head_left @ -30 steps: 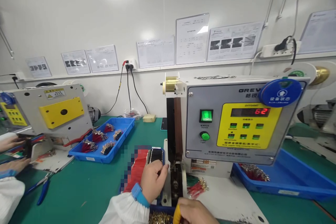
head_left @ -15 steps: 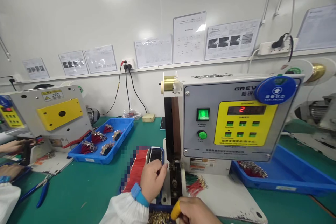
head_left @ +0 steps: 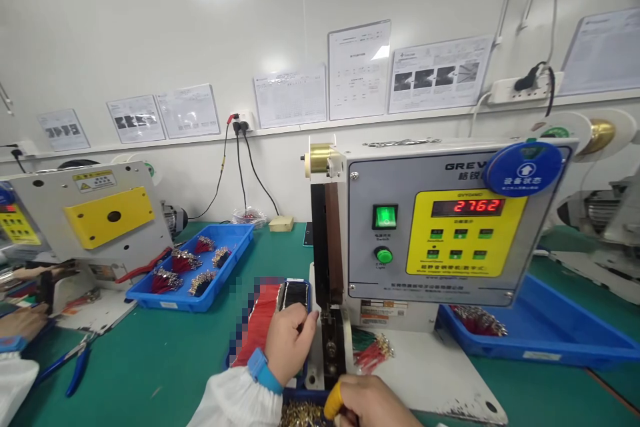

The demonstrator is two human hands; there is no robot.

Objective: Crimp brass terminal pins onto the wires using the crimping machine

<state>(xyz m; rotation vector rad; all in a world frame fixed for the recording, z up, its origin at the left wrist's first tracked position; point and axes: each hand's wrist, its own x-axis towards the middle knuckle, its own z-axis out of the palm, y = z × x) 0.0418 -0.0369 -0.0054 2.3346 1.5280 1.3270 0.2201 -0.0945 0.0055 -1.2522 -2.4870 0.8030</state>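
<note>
My left hand (head_left: 293, 341), with a blue wristband, is closed over a narrow tray of red wires (head_left: 259, 317) and black wires (head_left: 296, 295), beside the machine's black working head (head_left: 332, 347). Whatever its fingers hold is hidden behind them. My right hand (head_left: 373, 403) is closed at the bottom edge, a yellow finger cot on one finger. It is by a small dark-blue tray (head_left: 306, 393) of brass-coloured metal pieces (head_left: 303, 415). What it grips is too small or hidden to make out. The crimping machine (head_left: 435, 147) stands in front of me, its display lit.
Wire bundles (head_left: 375, 350) lie on the machine's white base. A blue tray (head_left: 540, 347) is at right, another with several bundles (head_left: 190, 280) at left. Pliers (head_left: 75, 360) lie near a co-worker's hand (head_left: 25, 323) at a second machine (head_left: 100, 213).
The machine's red display has gone from a lone 2 to 2762. The view has shifted slightly. Both my hands keep nearly the same place, and the co-worker's hand has moved a little.
</note>
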